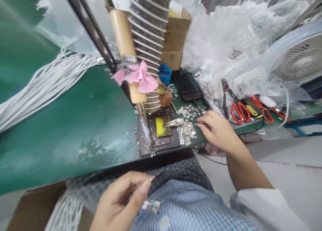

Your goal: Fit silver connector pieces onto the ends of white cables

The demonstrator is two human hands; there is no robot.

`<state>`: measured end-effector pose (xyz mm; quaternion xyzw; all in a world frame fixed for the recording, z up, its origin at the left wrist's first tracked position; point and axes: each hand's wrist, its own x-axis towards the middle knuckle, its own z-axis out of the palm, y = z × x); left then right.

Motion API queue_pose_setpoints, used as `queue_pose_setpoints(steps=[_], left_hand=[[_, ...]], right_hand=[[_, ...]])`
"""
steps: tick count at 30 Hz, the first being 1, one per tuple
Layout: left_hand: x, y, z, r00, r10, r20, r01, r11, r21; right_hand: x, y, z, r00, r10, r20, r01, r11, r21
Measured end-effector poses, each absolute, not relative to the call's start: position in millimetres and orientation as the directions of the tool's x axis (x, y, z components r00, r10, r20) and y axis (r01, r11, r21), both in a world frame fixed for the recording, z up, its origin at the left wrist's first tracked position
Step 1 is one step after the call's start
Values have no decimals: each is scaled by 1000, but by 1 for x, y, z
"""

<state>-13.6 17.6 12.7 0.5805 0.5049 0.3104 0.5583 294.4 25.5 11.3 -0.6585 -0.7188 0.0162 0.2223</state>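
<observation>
My left hand (120, 200), low in front of my lap, is closed in a pinch on a small circuit board piece (151, 178). White connectors (152, 206) stick out below its fingers; what joins them is hidden. Over the table's front edge, my right hand (218, 130) is closed on thin dark tweezers (202, 123), only partly visible. Their tips are beside a pile of small circuit boards (188, 128). To the left, a wooden-handled soldering iron (138, 93), tied with pink cloth (143, 77), points down at a dark pad (174, 142) with a yellow sponge (161, 131).
A ribbed hose (149, 33) stands behind the iron. Behind the boards are a blue cup (164, 75) and a phone (186, 85). Red-handled scissors (240, 112) and a fan (299, 61) are at right. White cables (50, 80) lie on the green table (75, 123).
</observation>
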Motion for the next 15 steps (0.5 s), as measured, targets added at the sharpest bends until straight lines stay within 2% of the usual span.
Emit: queue_pose_setpoints(steps=[4,9,13,15], left_hand=[[-10,17,17,321,922,-217,127,185,974],[-6,16,13,273,930,-245,-34,264,964],[-11,17,4,364,909,-201,-76,244,967],[-12,18,2,385,904,-187,-78,234,969]], right_hand=[[295,25,11,-106,959,262,943,181,-281],[299,24,9,-121,950,289,943,201,-266],[298,21,12,-104,951,290,951,180,-251],[292,15,19,-61,948,311,943,157,-295]])
